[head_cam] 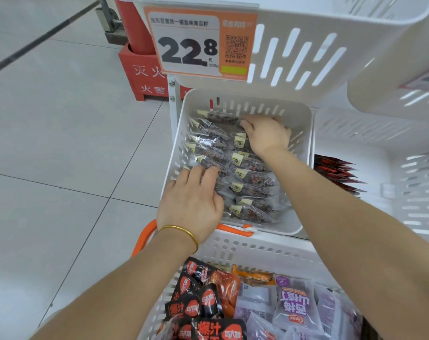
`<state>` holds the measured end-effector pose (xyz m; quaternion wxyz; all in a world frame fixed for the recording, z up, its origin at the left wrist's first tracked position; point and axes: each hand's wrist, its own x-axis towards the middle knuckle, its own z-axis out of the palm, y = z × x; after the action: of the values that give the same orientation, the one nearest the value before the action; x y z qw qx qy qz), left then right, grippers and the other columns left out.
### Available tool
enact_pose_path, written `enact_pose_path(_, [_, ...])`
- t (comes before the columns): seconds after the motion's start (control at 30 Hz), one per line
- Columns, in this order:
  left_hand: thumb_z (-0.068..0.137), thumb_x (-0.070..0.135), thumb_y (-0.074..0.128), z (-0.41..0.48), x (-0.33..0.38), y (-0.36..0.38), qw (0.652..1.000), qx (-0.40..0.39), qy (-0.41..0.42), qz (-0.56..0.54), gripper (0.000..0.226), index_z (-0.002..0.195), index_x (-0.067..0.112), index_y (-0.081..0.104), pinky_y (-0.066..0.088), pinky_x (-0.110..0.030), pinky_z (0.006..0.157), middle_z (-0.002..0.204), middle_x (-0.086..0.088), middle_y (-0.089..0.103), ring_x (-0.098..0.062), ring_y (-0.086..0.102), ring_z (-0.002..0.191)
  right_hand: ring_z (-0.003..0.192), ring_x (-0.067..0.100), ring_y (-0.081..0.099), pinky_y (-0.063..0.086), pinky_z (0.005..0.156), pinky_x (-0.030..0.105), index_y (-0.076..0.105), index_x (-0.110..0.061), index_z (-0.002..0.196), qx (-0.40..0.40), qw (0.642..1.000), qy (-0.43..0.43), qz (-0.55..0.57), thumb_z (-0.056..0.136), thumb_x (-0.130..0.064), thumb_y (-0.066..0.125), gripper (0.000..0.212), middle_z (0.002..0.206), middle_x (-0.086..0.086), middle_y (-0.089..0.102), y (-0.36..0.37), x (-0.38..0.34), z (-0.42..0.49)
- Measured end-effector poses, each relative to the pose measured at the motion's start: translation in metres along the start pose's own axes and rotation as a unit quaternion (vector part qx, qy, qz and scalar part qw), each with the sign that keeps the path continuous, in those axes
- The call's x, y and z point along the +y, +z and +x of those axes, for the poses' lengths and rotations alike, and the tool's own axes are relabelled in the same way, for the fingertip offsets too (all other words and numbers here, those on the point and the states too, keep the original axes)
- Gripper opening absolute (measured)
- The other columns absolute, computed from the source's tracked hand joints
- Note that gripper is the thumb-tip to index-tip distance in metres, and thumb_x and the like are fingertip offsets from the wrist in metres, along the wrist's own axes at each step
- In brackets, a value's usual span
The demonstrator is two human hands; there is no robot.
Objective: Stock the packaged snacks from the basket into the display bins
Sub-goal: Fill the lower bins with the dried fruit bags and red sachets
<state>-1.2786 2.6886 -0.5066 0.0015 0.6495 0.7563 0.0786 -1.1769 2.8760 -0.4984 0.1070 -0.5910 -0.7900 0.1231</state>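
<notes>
You're squaring the clear packets (247,165) in the lower bin (294,111), left hand (191,200) flat, fingers straight, at its 7 o'clock, right hand (265,136) curled on one at 12; next, I'd judge, reach back to the basket (257,251) at 6 o'clock.

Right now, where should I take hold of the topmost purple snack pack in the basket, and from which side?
Pinch the topmost purple snack pack by its far sealed edge, from above. It lies face up in the white basket; that edge looks bare, other packs overlap its near end.
</notes>
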Motion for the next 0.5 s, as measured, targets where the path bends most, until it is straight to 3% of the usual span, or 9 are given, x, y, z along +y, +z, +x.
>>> enact_pose_path(0.13, [0.076, 0.037, 0.001, -0.0006, -0.0003, 0.0002, 1.000, 0.013, 0.002, 0.012, 0.071, 0.140, 0.025, 0.030, 0.040, -0.032, 0.091, 0.127, 0.003, 0.047, -0.017, 0.043, 0.115, 0.116, 0.031, 0.046, 0.031, 0.090, 0.040, 0.062, -0.027, 0.096, -0.013, 0.998, -0.050, -0.022, 0.102, -0.040, 0.028, 0.037, 0.103, 0.002, 0.064, 0.0064, -0.0123, -0.0006])
enact_pose_path(0.27, [0.084, 0.035, 0.013, 0.0002, 0.0014, -0.0019, 1.000, -0.001, -0.004, 0.002, 0.060, 0.142, 0.025, 0.027, 0.039, -0.032, 0.094, 0.129, 0.003, 0.045, -0.017, 0.041, 0.117, 0.105, 0.030, 0.053, 0.027, 0.076, 0.036, 0.060, -0.025, 0.101, 0.019, 0.999, -0.018, -0.043, 0.103, -0.035, 0.028, 0.034, 0.093, 0.002, 0.061, 0.0003, -0.0104, -0.0005])
enact_pose_path(0.33, [0.088, 0.033, 0.020, 0.0003, 0.0019, -0.0024, 1.000, -0.012, -0.006, -0.003, 0.055, 0.143, 0.025, 0.024, 0.038, -0.031, 0.096, 0.131, 0.003, 0.043, -0.017, 0.039, 0.119, 0.109, 0.031, 0.052, 0.031, 0.081, 0.038, 0.056, -0.022, 0.115, 0.026, 0.999, -0.005, -0.044, 0.102, -0.036, 0.030, 0.032, 0.101, 0.006, 0.063, -0.0003, -0.0119, -0.0017])
enact_pose_path(0.4, [0.089, 0.033, 0.022, 0.0005, 0.0017, -0.0015, 1.000, -0.013, -0.005, -0.004, 0.054, 0.143, 0.025, 0.024, 0.038, -0.032, 0.096, 0.131, 0.003, 0.044, -0.017, 0.039, 0.119, 0.115, 0.032, 0.051, 0.032, 0.097, 0.045, 0.047, -0.017, 0.128, 0.016, 0.999, -0.013, -0.051, 0.100, -0.037, 0.035, 0.036, 0.109, 0.011, 0.064, 0.0019, -0.0141, -0.0036])
enact_pose_path(0.5, [0.086, 0.035, 0.015, 0.0004, 0.0013, -0.0008, 1.000, -0.010, -0.003, 0.001, 0.058, 0.142, 0.025, 0.027, 0.040, -0.032, 0.094, 0.129, 0.003, 0.046, -0.017, 0.041, 0.117, 0.111, 0.033, 0.054, 0.031, 0.106, 0.047, 0.038, -0.009, 0.132, 0.041, 0.999, -0.025, -0.027, 0.096, -0.032, 0.044, 0.042, 0.108, 0.013, 0.063, 0.0044, -0.0149, -0.0032])
